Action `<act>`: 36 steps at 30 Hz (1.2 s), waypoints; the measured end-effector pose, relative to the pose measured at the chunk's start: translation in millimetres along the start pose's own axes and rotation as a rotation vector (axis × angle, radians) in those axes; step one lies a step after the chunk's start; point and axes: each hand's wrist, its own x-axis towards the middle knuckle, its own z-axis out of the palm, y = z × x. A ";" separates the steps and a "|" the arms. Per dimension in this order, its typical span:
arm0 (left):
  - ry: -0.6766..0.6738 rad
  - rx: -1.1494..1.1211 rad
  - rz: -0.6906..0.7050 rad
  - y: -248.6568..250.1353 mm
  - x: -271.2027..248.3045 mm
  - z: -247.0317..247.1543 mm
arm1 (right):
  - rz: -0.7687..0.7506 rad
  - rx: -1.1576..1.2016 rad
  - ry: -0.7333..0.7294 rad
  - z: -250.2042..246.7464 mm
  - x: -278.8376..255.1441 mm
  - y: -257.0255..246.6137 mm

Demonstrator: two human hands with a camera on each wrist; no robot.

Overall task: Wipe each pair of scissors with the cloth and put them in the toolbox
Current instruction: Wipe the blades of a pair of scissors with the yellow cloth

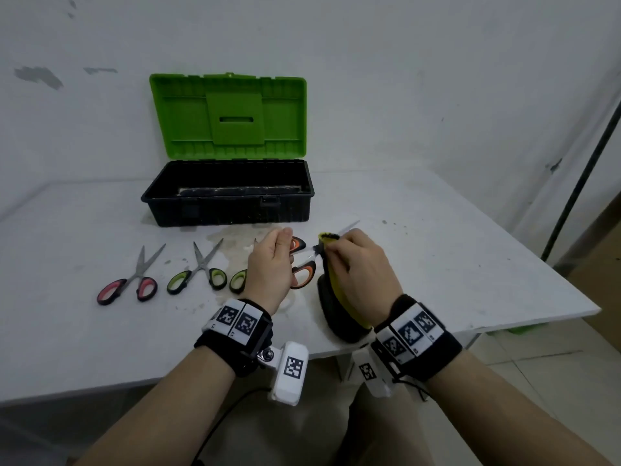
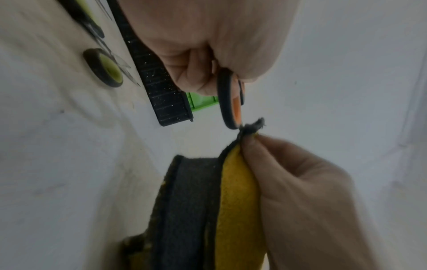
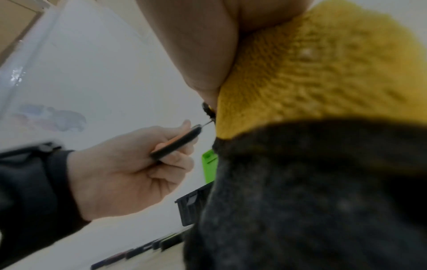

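Note:
My left hand grips the orange-and-black handles of a pair of scissors above the table. My right hand pinches a yellow and dark grey cloth round the blades near the pivot; the blade tip pokes out beyond the fingers. The rest of the cloth hangs down to the table. In the left wrist view the fingers curl through a handle loop, and the cloth hangs below it. In the right wrist view the cloth fills the right side, with the scissors handle held at centre.
The toolbox, black with a raised green lid, stands open at the back of the white table. Left of my hands lie red-handled scissors, green-handled scissors and a further green handle, partly hidden. The table's front edge is close.

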 end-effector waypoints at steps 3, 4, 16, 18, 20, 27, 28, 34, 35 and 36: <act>0.035 -0.042 -0.061 -0.9 3.5 -4.8 | 0.101 -0.011 0.016 -8.5 5.2 20.7; 0.054 -0.057 -0.081 -0.3 4.7 -6.5 | 0.135 -0.013 0.025 -13.1 8.0 29.0; 0.056 -0.265 -0.193 7.5 13.1 22.8 | 0.484 -0.191 -0.284 -8.4 52.0 117.3; 0.057 -0.292 -0.215 9.8 11.4 28.6 | 0.517 -0.263 -0.374 -6.2 53.3 121.4; 0.052 -0.317 -0.223 11.5 9.7 32.5 | 0.520 -0.339 -0.414 -7.1 52.0 119.0; 0.035 -0.356 -0.247 13.3 9.4 44.6 | 0.446 0.299 -0.319 -23.4 30.0 52.6; 0.027 -0.377 -0.260 14.4 8.2 46.0 | 0.439 0.381 -0.333 -23.4 26.1 40.2; -0.003 -0.381 -0.294 21.5 -0.2 40.3 | 0.472 0.575 -0.256 -14.2 26.4 20.4; -0.022 -0.344 -0.280 20.3 -0.6 35.2 | 0.490 0.579 -0.227 -14.2 28.3 22.2; -0.044 -0.311 -0.271 18.7 -0.4 29.2 | 0.502 0.580 -0.206 -14.4 29.6 24.2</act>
